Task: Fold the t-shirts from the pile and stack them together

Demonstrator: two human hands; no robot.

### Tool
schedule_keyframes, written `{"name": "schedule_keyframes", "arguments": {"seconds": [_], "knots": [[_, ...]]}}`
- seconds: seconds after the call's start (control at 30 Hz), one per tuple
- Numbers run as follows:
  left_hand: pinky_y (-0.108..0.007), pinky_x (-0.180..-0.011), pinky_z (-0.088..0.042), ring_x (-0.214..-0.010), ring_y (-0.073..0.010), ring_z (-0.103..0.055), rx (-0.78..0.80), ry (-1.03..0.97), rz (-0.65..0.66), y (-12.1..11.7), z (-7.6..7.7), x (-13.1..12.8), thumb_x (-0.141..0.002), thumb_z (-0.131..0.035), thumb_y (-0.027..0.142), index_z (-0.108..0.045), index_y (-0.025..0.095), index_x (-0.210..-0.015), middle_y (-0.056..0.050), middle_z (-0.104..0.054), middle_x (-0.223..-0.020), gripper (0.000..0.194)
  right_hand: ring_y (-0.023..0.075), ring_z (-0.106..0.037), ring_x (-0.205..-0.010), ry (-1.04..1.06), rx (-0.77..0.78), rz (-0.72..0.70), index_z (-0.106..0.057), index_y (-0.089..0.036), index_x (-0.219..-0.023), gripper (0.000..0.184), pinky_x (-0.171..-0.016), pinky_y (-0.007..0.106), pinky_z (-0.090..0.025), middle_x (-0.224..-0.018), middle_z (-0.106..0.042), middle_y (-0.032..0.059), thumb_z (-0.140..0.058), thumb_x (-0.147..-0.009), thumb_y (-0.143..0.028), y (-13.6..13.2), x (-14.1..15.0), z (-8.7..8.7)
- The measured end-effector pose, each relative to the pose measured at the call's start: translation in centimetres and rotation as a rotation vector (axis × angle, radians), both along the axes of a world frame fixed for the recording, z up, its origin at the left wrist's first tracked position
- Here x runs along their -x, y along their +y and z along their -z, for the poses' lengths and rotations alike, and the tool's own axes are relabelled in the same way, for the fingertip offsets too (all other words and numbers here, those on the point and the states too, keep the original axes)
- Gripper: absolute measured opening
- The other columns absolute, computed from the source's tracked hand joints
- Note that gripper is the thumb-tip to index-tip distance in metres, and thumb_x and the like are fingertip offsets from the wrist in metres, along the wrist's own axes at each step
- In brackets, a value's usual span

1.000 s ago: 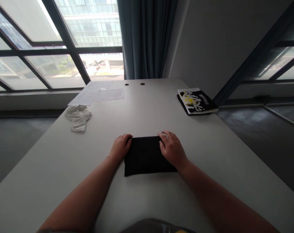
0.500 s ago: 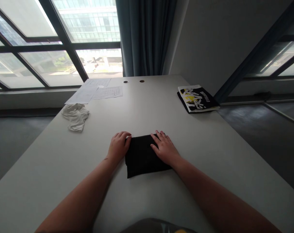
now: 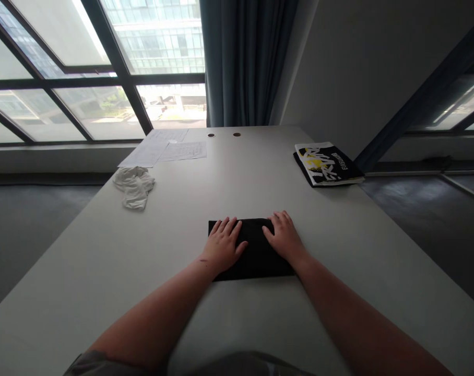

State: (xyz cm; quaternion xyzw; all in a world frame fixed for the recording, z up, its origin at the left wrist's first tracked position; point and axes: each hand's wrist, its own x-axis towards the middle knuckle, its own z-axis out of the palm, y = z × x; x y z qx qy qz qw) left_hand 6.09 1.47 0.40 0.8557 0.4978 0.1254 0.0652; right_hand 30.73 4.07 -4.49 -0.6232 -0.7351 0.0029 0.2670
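Observation:
A black folded cloth [image 3: 256, 256] lies flat on the white table, in front of my body. My left hand [image 3: 224, 245] rests palm down on its left part, fingers spread and pointing away from me. On the cloth's right end lies my right hand [image 3: 284, 235], its thumb out over the fabric and its other fingers at the far right corner. Both hands hide parts of the cloth's side edges.
A crumpled white cloth [image 3: 135, 187] lies at the table's left edge, with printed papers [image 3: 162, 149] behind it. Folded black garments with a white and yellow print [image 3: 327, 164] sit at the right edge. Two round cable holes [image 3: 236, 134] are at the far end.
My left hand has moved from the cloth's left edge onto its top. My right hand has shifted to its right end. The cloth's edges look straighter, and the view has turned slightly left.

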Motion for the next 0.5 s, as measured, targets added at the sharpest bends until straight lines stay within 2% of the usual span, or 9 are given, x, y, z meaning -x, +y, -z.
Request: {"name": "schedule_keyframes", "arguments": {"seconds": [0.07,0.13,0.23,0.33,0.43,0.5], "knots": [[-0.051,-0.125,-0.027,-0.146,-0.0326,-0.045,-0.003,-0.003,-0.004,0.0,-0.7,0.3,-0.102,-0.053,0.048,-0.052,0.020,-0.148,-0.014,-0.053,-0.155,0.054,0.0388,-0.042,-0.142,0.055,0.022,-0.044,-0.068,-0.014,-0.112,0.032,-0.118,0.060,-0.037,-0.134,-0.062,0.0216,-0.057,-0.090,-0.036,-0.1,0.2,-0.5],[-0.052,-0.119,-0.034,-0.131,-0.0332,-0.056,0.007,0.012,-0.023,-0.2,-1.6,0.4,-0.102,-0.053,0.046,-0.061,0.020,-0.136,-0.016,-0.063,-0.138,0.044,0.0361,-0.049,-0.136,0.136,0.069,-0.130,-0.065,-0.018,-0.104,0.025,-0.115,0.057,-0.040,-0.129,-0.064,0.0188,-0.061,-0.086,-0.035,-0.5,0.5,-1.6],[-0.051,-0.104,-0.044,-0.110,-0.0335,-0.064,0.060,0.054,-0.062,-0.7,-2.9,0.5,-0.103,-0.049,0.048,-0.067,0.018,-0.117,-0.016,-0.070,-0.113,0.038,0.0270,-0.065,-0.109,0.312,0.243,-0.290,-0.061,-0.023,-0.100,0.018,-0.101,0.047,-0.051,-0.112,-0.071,0.0090,-0.062,-0.083,-0.030,-1.7,1.2,-3.5],[-0.046,-0.098,-0.048,-0.109,-0.0318,-0.065,0.117,0.046,-0.005,-0.9,-3.6,0.5,-0.103,-0.051,0.048,-0.064,0.019,-0.122,-0.014,-0.071,-0.115,0.038,0.0206,-0.067,-0.089,0.526,0.412,-0.394,-0.059,-0.024,-0.098,0.015,-0.088,0.037,-0.055,-0.096,-0.071,0.0016,-0.063,-0.085,-0.030,-2.9,1.9,-4.5],[-0.040,-0.096,-0.050,-0.111,-0.0274,-0.067,0.199,0.018,0.101,-0.5,-3.4,0.3,-0.104,-0.050,0.042,-0.063,0.023,-0.121,-0.009,-0.072,-0.116,0.029,0.0199,-0.067,-0.093,0.745,0.433,-0.418,-0.056,-0.025,-0.100,0.021,-0.089,0.036,-0.054,-0.098,-0.070,0.0007,-0.067,-0.085,-0.032,-3.2,2.1,-4.5],[-0.038,-0.093,-0.051,-0.107,-0.0259,-0.069,0.242,0.029,0.110,-0.1,-3.0,0.3,-0.107,-0.043,0.040,-0.064,0.022,-0.114,-0.008,-0.074,-0.110,0.028,0.0203,-0.068,-0.096,0.882,0.466,-0.402,-0.054,-0.026,-0.110,0.031,-0.090,0.038,-0.055,-0.104,-0.070,0.0015,-0.069,-0.085,-0.034,-2.9,2.0,-4.4]]}}
